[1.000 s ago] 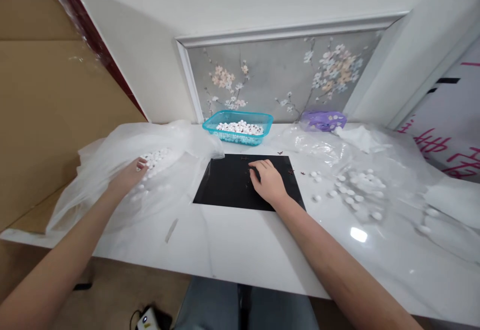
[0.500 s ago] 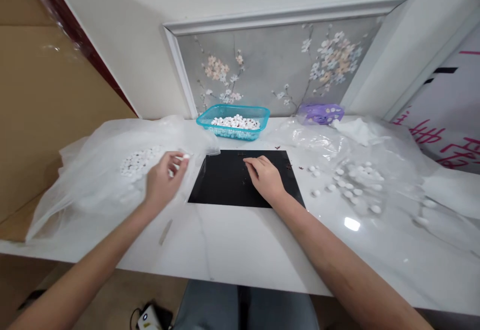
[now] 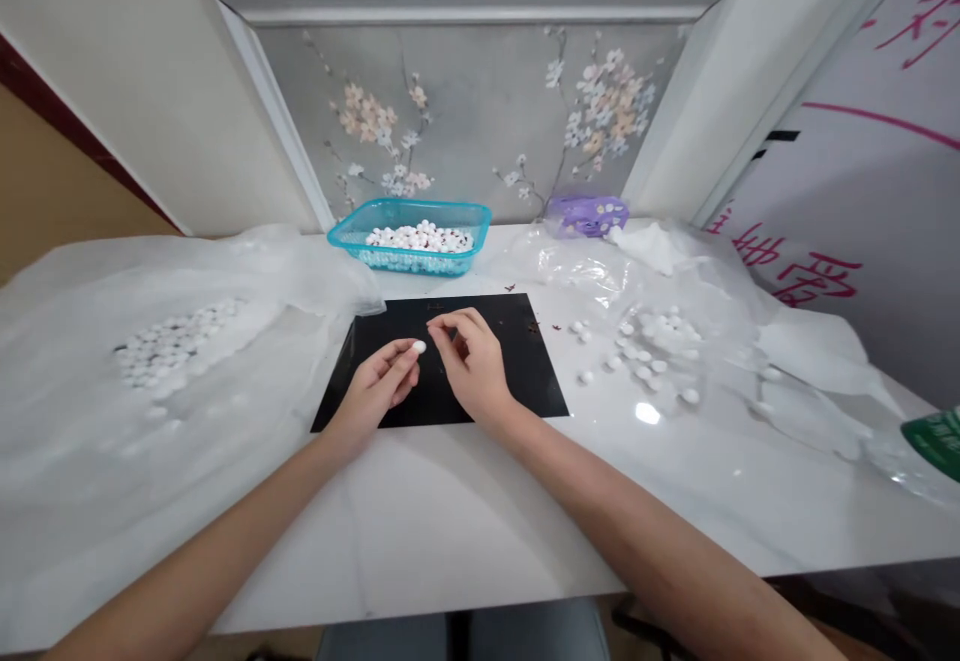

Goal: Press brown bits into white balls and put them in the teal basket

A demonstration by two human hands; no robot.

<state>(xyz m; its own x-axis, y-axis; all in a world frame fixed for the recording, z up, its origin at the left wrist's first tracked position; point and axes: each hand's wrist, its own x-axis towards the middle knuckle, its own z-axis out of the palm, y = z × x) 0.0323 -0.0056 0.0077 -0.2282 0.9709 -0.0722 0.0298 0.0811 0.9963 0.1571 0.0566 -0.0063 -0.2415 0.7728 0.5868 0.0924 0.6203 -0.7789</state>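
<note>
Between the thumb and index finger of my left hand (image 3: 381, 383) is a small white ball (image 3: 419, 347). My right hand (image 3: 471, 361) is just to the right of it, its thumb and fingertips pinched together; whatever they hold is too small to make out. Both hands are over a black mat (image 3: 517, 341) on the white table. Behind the mat, a teal basket (image 3: 409, 261) holds many small white balls. To the left, more white pieces with dark spots (image 3: 176, 346) lie on a translucent sheet.
Loose white balls (image 3: 643, 356) and clear plastic bags lie right of the mat. A purple packet (image 3: 589, 215) rests against the wall. Small dark bits lie near the mat's right edge. Part of a green-labelled bottle (image 3: 934, 444) shows at the far right.
My left hand has moved from beside the mat to over it, carrying the white ball close to my right hand. The camera view has shifted to the right.
</note>
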